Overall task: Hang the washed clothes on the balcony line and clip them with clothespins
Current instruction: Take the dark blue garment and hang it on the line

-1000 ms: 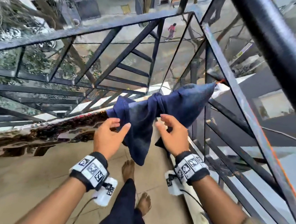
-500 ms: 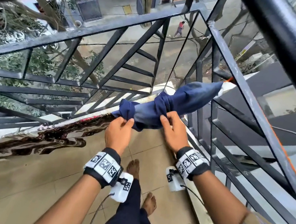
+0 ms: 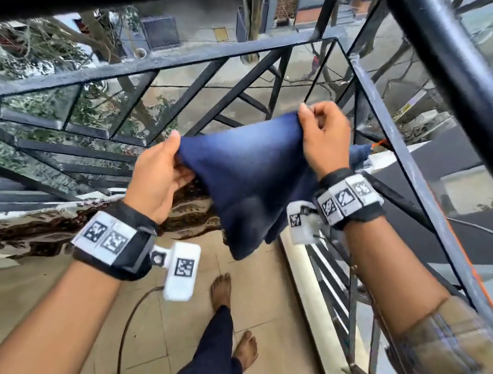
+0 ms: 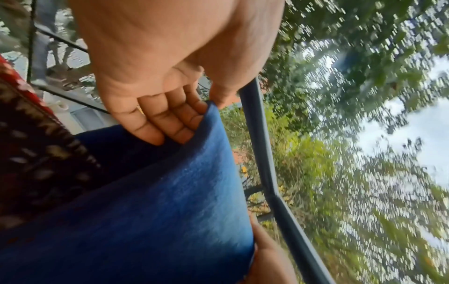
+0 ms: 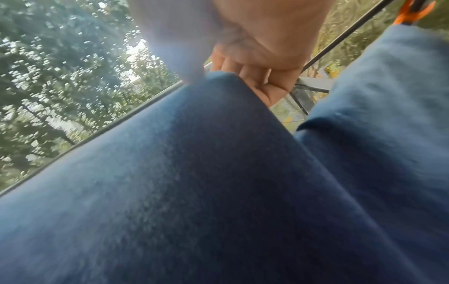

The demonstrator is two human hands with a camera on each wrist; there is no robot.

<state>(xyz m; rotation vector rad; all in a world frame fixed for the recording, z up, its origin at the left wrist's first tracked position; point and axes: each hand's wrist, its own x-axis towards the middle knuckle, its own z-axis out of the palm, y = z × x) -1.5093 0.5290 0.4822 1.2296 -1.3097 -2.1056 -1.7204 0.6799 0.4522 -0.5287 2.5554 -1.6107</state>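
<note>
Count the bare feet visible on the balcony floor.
2. One foot is planted on the tiles below the blue cloth; the other foot is nearer the camera, to its right, beside the dark trouser leg. Neither looks hidden.

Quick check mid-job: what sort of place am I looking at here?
Most likely an upper-floor balcony. A black metal railing fences a tiled floor, with a street far below. Both hands, left hand and right hand, hold a blue garment.

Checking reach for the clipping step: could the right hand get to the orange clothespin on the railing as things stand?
Probably not yet: the right hand pinches the blue cloth, as does the left hand. The orange clothespin sits close behind it, nothing between.
</note>
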